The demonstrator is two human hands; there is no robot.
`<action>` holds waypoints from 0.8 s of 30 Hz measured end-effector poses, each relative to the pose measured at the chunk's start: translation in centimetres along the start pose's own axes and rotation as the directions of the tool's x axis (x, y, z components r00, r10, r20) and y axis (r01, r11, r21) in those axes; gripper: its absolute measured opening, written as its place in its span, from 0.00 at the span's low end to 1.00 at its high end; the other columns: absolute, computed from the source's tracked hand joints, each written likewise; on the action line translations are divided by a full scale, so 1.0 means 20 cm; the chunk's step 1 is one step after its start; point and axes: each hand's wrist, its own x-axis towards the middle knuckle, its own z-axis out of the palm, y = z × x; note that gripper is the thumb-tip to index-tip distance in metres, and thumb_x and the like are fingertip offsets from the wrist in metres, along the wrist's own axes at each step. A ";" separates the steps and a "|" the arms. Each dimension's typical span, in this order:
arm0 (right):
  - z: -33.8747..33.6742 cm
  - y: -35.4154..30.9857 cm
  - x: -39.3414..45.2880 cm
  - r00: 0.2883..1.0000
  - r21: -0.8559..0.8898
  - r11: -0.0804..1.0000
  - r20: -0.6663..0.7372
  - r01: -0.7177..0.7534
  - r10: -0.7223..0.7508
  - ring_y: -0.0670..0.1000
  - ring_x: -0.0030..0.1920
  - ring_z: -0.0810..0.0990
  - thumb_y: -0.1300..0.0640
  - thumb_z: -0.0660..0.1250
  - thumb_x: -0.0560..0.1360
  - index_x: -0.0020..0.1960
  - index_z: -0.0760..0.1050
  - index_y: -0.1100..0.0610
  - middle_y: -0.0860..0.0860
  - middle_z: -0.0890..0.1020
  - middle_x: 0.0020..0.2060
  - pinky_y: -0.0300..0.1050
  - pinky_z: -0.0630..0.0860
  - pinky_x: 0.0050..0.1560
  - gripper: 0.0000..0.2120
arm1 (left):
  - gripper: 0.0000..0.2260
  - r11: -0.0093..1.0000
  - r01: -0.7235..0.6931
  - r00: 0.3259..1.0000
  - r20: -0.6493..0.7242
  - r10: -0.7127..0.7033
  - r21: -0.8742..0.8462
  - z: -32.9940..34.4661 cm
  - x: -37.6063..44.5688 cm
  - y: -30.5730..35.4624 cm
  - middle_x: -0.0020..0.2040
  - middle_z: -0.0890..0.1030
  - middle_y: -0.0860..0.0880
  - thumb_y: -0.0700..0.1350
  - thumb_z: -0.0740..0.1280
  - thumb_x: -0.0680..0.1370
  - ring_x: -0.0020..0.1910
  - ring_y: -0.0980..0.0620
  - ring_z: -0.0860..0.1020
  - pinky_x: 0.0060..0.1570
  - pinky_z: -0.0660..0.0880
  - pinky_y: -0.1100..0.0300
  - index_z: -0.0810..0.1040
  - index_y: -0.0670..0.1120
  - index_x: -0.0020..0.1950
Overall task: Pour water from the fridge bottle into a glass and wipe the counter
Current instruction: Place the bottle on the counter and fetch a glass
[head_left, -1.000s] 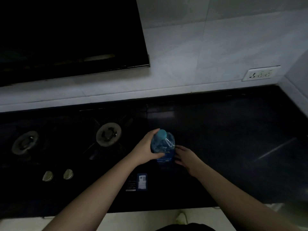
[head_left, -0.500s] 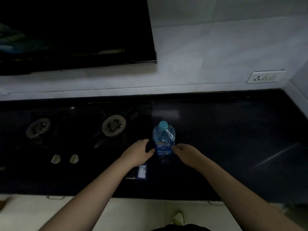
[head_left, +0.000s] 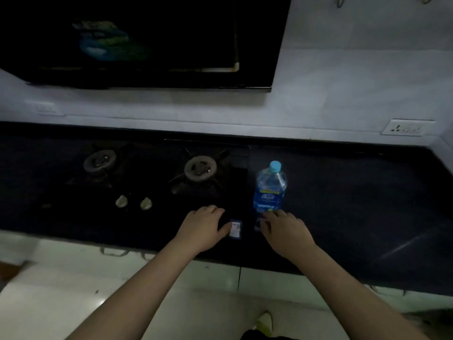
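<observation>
Head view gives me the water bottle [head_left: 270, 190] standing upright on the dark counter [head_left: 355, 204], just right of the hob's edge. It is clear plastic with a pale blue cap [head_left: 275, 166] screwed on, a blue label around its lower half, and a yellow band along the label's top. I cannot read the water level in this dim light.

My right hand [head_left: 285, 231] hovers just in front of the bottle's base, fingers loosely spread and gripping nothing; I cannot tell whether the fingertips touch the label. My left hand [head_left: 202, 228] lies palm down over the hob's front edge, fingers relaxed, holding nothing, its thumb beside a small sticker [head_left: 235, 228].

Left of the bottle sits a burner [head_left: 200, 168], with two knobs [head_left: 133, 202] further left. A wall socket [head_left: 407, 128] is behind on the right.
</observation>
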 end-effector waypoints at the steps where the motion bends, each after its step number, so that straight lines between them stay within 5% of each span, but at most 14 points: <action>1: 0.01 -0.05 -0.03 1.000 -0.032 0.999 -0.019 0.010 -0.010 0.55 0.61 0.74 0.45 0.52 0.82 0.69 0.68 0.50 0.52 0.75 0.64 0.49 0.71 0.58 0.20 | 0.27 0.999 0.000 1.000 -0.027 0.001 0.034 0.00 -0.07 -0.02 0.67 0.73 0.51 0.64 0.53 0.80 0.65 0.50 0.71 0.62 0.70 0.51 0.68 0.50 0.73; 5: 0.08 -0.21 -0.17 0.994 -0.114 0.991 -0.067 0.076 -0.084 0.54 0.66 0.72 0.44 0.52 0.82 0.71 0.67 0.52 0.52 0.74 0.66 0.49 0.68 0.64 0.22 | 0.36 0.992 0.038 0.995 -0.098 -0.026 0.120 0.00 -0.32 -0.08 0.66 0.75 0.51 0.66 0.40 0.73 0.66 0.49 0.71 0.66 0.65 0.48 0.72 0.50 0.70; 10: 0.19 -0.37 -0.34 0.986 -0.159 0.981 -0.107 0.111 -0.129 0.59 0.62 0.77 0.45 0.64 0.77 0.67 0.75 0.57 0.57 0.79 0.63 0.56 0.72 0.64 0.23 | 0.34 0.990 0.084 0.988 -0.139 -0.067 0.115 0.06 -0.58 -0.13 0.66 0.76 0.49 0.65 0.43 0.75 0.68 0.46 0.71 0.68 0.63 0.42 0.77 0.50 0.67; 14: 0.22 -0.48 -0.42 0.977 -0.200 0.968 -0.119 0.151 -0.177 0.58 0.59 0.80 0.46 0.69 0.74 0.63 0.78 0.56 0.56 0.81 0.60 0.57 0.75 0.61 0.22 | 0.37 0.980 0.146 0.986 -0.102 -0.133 0.135 0.03 -0.74 -0.15 0.72 0.71 0.50 0.65 0.38 0.73 0.73 0.47 0.66 0.71 0.59 0.42 0.70 0.52 0.72; 20: 0.21 -0.66 -0.44 0.939 -0.245 0.926 -0.116 0.288 -0.323 0.58 0.58 0.80 0.46 0.71 0.72 0.62 0.79 0.56 0.57 0.80 0.61 0.56 0.76 0.58 0.21 | 0.28 0.956 0.277 0.950 -0.176 -0.257 0.100 0.03 -0.92 -0.21 0.61 0.81 0.48 0.62 0.51 0.76 0.62 0.45 0.78 0.60 0.72 0.39 0.80 0.50 0.63; 24: 0.23 -0.73 -0.44 0.903 -0.266 0.882 -0.081 0.389 -0.422 0.58 0.56 0.81 0.46 0.66 0.74 0.61 0.80 0.55 0.57 0.81 0.60 0.56 0.78 0.56 0.20 | 0.39 0.921 0.385 0.917 -0.140 -0.374 0.063 0.04 -1.03 -0.20 0.76 0.65 0.51 0.66 0.35 0.71 0.76 0.48 0.60 0.73 0.55 0.40 0.63 0.54 0.77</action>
